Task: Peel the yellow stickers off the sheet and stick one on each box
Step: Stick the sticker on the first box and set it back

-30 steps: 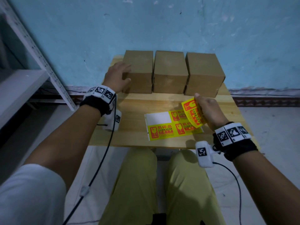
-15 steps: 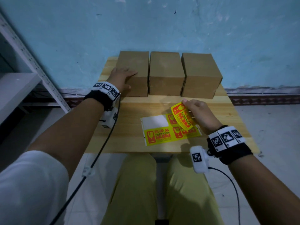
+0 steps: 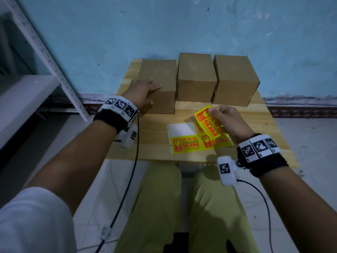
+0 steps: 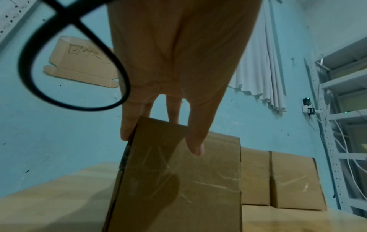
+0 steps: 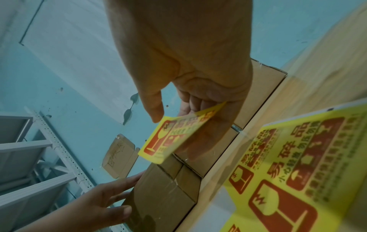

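Note:
Three brown cardboard boxes stand in a row at the back of the small wooden table (image 3: 149, 136). My left hand (image 3: 144, 94) grips the near left corner of the left box (image 3: 158, 83) (image 4: 178, 180), fingers on its top and thumb on its front. That box now sits nearer to me than the middle box (image 3: 197, 77) and the right box (image 3: 235, 79). My right hand (image 3: 224, 119) pinches a peeled yellow sticker (image 3: 207, 125) (image 5: 174, 138) by its top edge above the sticker sheet (image 3: 189, 143) (image 5: 298, 172), which lies flat with a blank white patch.
A blue wall rises right behind the boxes. A white metal shelf rack (image 3: 32, 57) stands at the left. Cables (image 3: 133, 170) hang from both wrists past my knees. A flattened carton (image 4: 79, 62) is stuck on the wall at the left.
My left hand has pulled the left box forward, out of line with the other two. My right hand has lifted the sticker off the sheet and carried it a little forward and left.

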